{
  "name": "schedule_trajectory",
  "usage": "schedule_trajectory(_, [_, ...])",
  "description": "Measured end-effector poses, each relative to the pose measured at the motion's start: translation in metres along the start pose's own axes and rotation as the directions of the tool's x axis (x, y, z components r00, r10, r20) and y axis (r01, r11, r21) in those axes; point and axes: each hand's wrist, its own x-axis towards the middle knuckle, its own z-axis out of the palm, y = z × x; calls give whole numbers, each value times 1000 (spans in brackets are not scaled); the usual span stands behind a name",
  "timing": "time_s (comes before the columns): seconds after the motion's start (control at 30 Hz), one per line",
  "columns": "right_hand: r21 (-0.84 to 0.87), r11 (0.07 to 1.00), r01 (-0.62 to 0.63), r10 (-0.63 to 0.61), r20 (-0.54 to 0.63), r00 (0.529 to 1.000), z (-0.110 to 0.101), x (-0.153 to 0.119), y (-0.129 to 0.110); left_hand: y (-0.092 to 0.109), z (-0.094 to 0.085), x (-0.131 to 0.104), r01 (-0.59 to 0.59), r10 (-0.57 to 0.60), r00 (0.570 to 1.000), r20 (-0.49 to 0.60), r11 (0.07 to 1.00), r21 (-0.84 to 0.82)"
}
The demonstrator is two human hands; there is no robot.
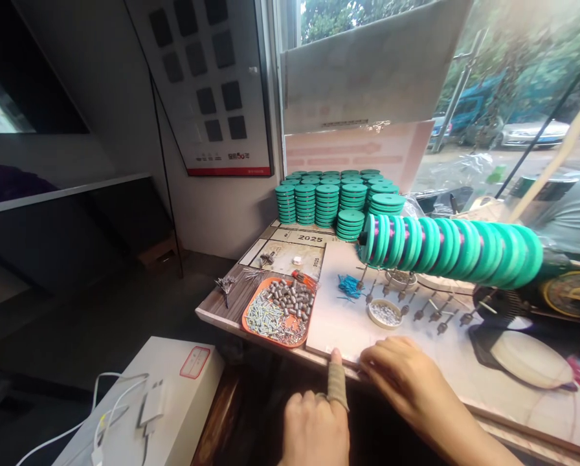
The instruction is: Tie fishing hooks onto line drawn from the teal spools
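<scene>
My left hand (pixel 315 424) is at the table's front edge, its taped index finger stretched out to the front edge of a pale board (pixel 326 330). Its other fingers are folded, their inner side hidden. Close by on the right, my right hand (pixel 406 375) rests at the same edge with fingers curled and pressed together; what they hold, if anything, is hidden. An orange tray (pixel 245 320) of metal cylinders, screws and small parts lies to the left. On the board are a round dish (pixel 384 325) of small metal pieces and a pile of blue strips (pixel 349 287).
A rod of green discs (pixel 445 249) reaches over the board from a dark machine (pixel 569 288). Stacks of green discs (pixel 326 204) stand at the back. Several shafted metal parts (pixel 419 312) lie on the board. A white box (pixel 173 388) with cables stands at lower left.
</scene>
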Motion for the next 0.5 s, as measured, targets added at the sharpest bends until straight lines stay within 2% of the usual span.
schedule_trajectory(0.03, [-95, 989, 112, -123, -117, 985, -2, -3, 4, 0, 0, 0, 5, -5, 1000, 6, 1000, 15])
schedule_trajectory(0.07, [-217, 954, 206, -254, -222, 942, -6, -5, 8, 1, 0, 0, 39, -40, 999, 12, 998, 41])
schedule_trajectory(0.1, [-347, 900, 263, -373, -301, 878, -11, -8, 11, 3, -1, 1, 89, -90, 996, 17, 993, 73])
schedule_trajectory(0.17, [-556, 783, 279, -532, -367, 763, -21, -12, 16, 7, -3, 3, 142, -146, 989, 29, 984, 110])
schedule_trajectory(0.2, [-621, 739, 263, -572, -370, 732, -26, -14, 18, 8, -4, 5, 140, -145, 989, 35, 983, 117])
schedule_trajectory(0.3, [-709, 668, 225, -608, -347, 714, -36, -17, 25, 7, -6, 8, 108, -115, 993, 40, 985, 137])
schedule_trajectory(0.5, [-783, 585, 211, -627, -272, 730, -37, -23, 47, -3, 3, 5, -7, 6, 1000, 10, 994, 105])
